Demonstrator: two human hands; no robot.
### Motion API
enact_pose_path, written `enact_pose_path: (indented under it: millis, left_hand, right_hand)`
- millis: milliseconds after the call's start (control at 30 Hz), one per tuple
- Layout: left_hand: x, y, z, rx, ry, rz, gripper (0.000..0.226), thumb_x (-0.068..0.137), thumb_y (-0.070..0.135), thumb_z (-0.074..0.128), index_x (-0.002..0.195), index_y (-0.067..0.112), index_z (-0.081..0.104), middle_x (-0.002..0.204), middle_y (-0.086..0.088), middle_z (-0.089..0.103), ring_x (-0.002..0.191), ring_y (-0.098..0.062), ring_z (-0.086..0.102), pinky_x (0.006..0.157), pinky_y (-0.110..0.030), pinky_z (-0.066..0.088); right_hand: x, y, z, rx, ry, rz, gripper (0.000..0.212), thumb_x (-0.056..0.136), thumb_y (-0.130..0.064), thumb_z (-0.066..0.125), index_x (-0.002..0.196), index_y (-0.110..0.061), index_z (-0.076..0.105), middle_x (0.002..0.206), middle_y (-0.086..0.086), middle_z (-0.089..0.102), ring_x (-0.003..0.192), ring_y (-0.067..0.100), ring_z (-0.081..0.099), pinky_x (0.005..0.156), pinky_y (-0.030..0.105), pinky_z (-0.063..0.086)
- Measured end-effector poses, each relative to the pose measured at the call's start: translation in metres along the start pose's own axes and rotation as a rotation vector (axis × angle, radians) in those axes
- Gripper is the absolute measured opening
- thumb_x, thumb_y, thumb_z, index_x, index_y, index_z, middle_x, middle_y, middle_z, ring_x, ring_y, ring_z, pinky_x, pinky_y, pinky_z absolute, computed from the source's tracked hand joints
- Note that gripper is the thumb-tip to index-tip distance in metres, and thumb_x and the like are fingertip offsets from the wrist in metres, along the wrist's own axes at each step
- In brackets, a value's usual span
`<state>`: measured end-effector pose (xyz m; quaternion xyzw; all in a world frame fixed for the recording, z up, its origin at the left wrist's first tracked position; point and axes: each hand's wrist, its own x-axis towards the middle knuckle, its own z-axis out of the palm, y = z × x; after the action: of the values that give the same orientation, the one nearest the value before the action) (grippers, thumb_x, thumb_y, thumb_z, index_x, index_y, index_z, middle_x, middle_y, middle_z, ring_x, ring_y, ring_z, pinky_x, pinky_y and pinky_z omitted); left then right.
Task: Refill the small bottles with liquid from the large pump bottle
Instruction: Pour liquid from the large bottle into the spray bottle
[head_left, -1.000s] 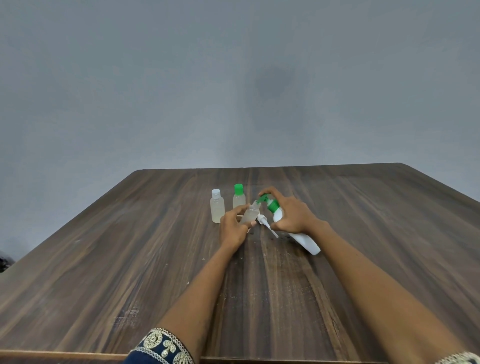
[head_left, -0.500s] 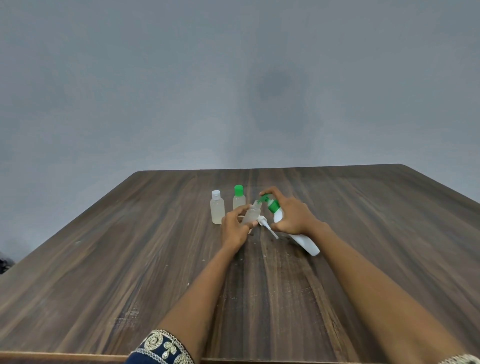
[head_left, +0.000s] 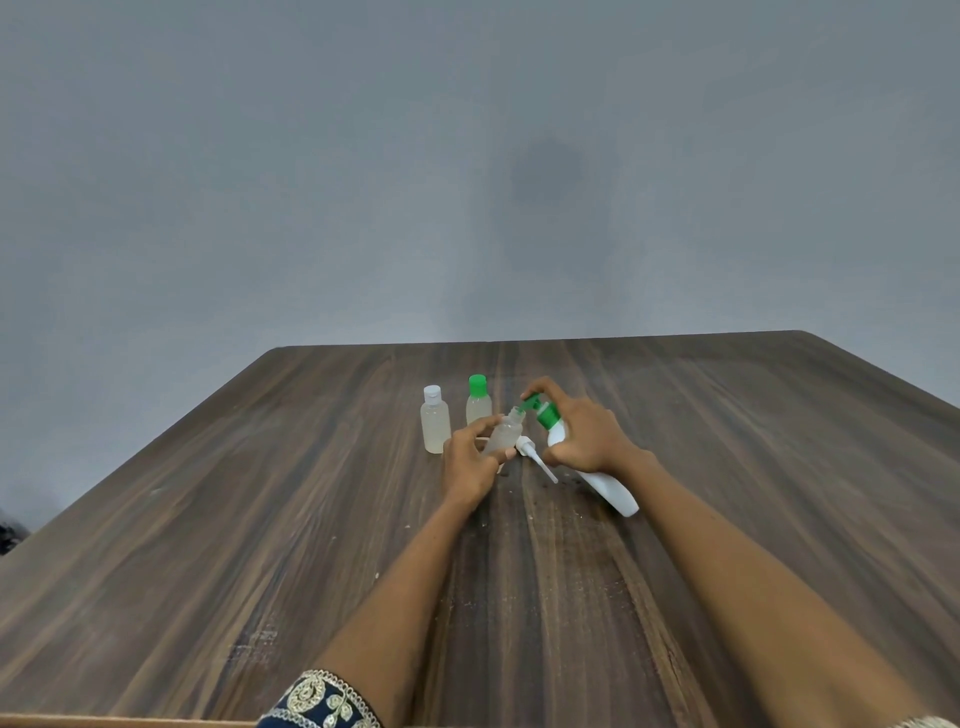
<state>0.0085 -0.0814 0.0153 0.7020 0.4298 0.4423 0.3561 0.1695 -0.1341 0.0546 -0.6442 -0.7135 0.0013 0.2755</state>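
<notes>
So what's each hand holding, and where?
Left hand grips the open small bottle by its body; right hand grips the pump bottle near its neck.

Bare room: wooden table (head_left: 260, 519) against grey wall (head_left: 311, 182) (nothing tells more).

pump bottle (head_left: 608, 486) middle hidden by right hand (head_left: 587, 434), nozzle tip perhaps meeting open bottle (head_left: 505, 432)

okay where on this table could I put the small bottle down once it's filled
Bare wood lies left of the white-capped bottle and along the table near edge. It is crowded around the green-capped bottle, the loose spray cap and the pump bottle between both hands.
</notes>
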Motion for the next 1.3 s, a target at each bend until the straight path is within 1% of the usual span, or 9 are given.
enact_pose_path:
  millis: [200, 300, 367, 467, 633, 767, 867, 1067, 1300]
  left_hand:
    - [0.0018, -0.0004, 0.0015, -0.007, 0.008, 0.004, 0.046, 0.073, 0.007, 0.076, 0.117, 0.015, 0.064, 0.113, -0.008, 0.067, 0.092, -0.017, 0.058, 0.082, -0.030, 0.050]
    - [0.0028, -0.0002, 0.0018, -0.006, 0.009, 0.004, 0.047, 0.074, 0.007, 0.075, 0.119, 0.014, 0.063, 0.115, -0.007, 0.066, 0.094, -0.016, 0.057, 0.082, -0.029, 0.050]
    - [0.0026, 0.0000, 0.0017, -0.006, -0.001, 0.013, 0.047, 0.074, 0.008, 0.075, 0.119, 0.015, 0.063, 0.114, -0.007, 0.066, 0.094, -0.015, 0.057, 0.080, -0.027, 0.048]
    - [0.0019, -0.0008, 0.0014, -0.003, -0.010, 0.028, 0.046, 0.074, 0.008, 0.075, 0.118, 0.015, 0.063, 0.112, -0.006, 0.067, 0.091, -0.014, 0.058, 0.077, -0.024, 0.045]
    - [0.0026, -0.0012, 0.0019, -0.002, -0.013, 0.019, 0.046, 0.074, 0.007, 0.075, 0.117, 0.016, 0.064, 0.111, -0.006, 0.066, 0.093, -0.015, 0.057, 0.078, -0.024, 0.046]
    - [0.0029, -0.0026, 0.0029, 0.002, -0.010, 0.020, 0.046, 0.074, 0.007, 0.075, 0.117, 0.016, 0.064, 0.112, -0.005, 0.066, 0.094, -0.015, 0.058, 0.078, -0.024, 0.046]
    - [0.0036, -0.0048, 0.0026, 0.005, -0.003, 0.022, 0.046, 0.073, 0.007, 0.076, 0.117, 0.016, 0.064, 0.111, -0.005, 0.067, 0.097, -0.018, 0.060, 0.080, -0.026, 0.048]
    - [0.0045, -0.0033, 0.0023, 0.010, -0.003, 0.025, 0.047, 0.074, 0.008, 0.075, 0.118, 0.017, 0.063, 0.111, -0.005, 0.067, 0.090, -0.013, 0.056, 0.078, -0.025, 0.046]
    - [0.0057, -0.0011, 0.0041, 0.013, -0.003, 0.023, 0.048, 0.075, 0.009, 0.075, 0.120, 0.017, 0.062, 0.115, -0.006, 0.065, 0.093, -0.013, 0.055, 0.080, -0.026, 0.047]
  right_hand:
    - [-0.0018, -0.0005, -0.0006, 0.006, 0.005, -0.025, 0.067, 0.066, -0.044, 0.058, 0.130, -0.030, 0.040, 0.066, 0.007, 0.055, 0.053, 0.017, 0.049, 0.050, 0.028, 0.038]
    - [-0.0025, 0.0016, -0.0007, 0.015, 0.001, -0.035, 0.068, 0.067, -0.045, 0.060, 0.130, -0.032, 0.039, 0.070, 0.009, 0.059, 0.058, 0.021, 0.054, 0.051, 0.028, 0.042]
    - [-0.0016, 0.0023, -0.0007, 0.022, -0.002, -0.021, 0.068, 0.066, -0.040, 0.064, 0.129, -0.034, 0.040, 0.070, 0.010, 0.059, 0.059, 0.022, 0.055, 0.052, 0.028, 0.041]
    - [-0.0001, 0.0024, 0.0000, 0.023, -0.009, 0.009, 0.067, 0.065, -0.028, 0.068, 0.126, -0.035, 0.041, 0.065, 0.010, 0.056, 0.056, 0.020, 0.050, 0.050, 0.028, 0.037]
    - [-0.0002, 0.0019, -0.0009, 0.045, -0.021, 0.025, 0.065, 0.067, -0.017, 0.073, 0.123, -0.030, 0.043, 0.060, -0.001, 0.046, 0.053, 0.015, 0.044, 0.049, 0.023, 0.032]
    - [0.0007, 0.0052, 0.0002, 0.067, -0.026, 0.004, 0.064, 0.069, -0.020, 0.074, 0.122, -0.033, 0.041, 0.067, 0.011, 0.055, 0.053, 0.016, 0.046, 0.049, 0.024, 0.034]
    - [0.0023, 0.0073, 0.0002, 0.082, -0.054, -0.011, 0.068, 0.070, -0.022, 0.075, 0.126, -0.035, 0.039, 0.070, 0.012, 0.058, 0.053, 0.016, 0.047, 0.049, 0.024, 0.038]
    - [0.0027, 0.0041, -0.0008, 0.077, -0.044, 0.002, 0.067, 0.070, -0.016, 0.075, 0.126, -0.030, 0.041, 0.064, -0.001, 0.049, 0.055, 0.016, 0.047, 0.050, 0.021, 0.034]
    - [0.0034, 0.0046, -0.0004, 0.099, -0.019, 0.016, 0.065, 0.069, -0.016, 0.075, 0.123, -0.029, 0.041, 0.064, -0.005, 0.049, 0.053, 0.013, 0.046, 0.049, 0.019, 0.032]
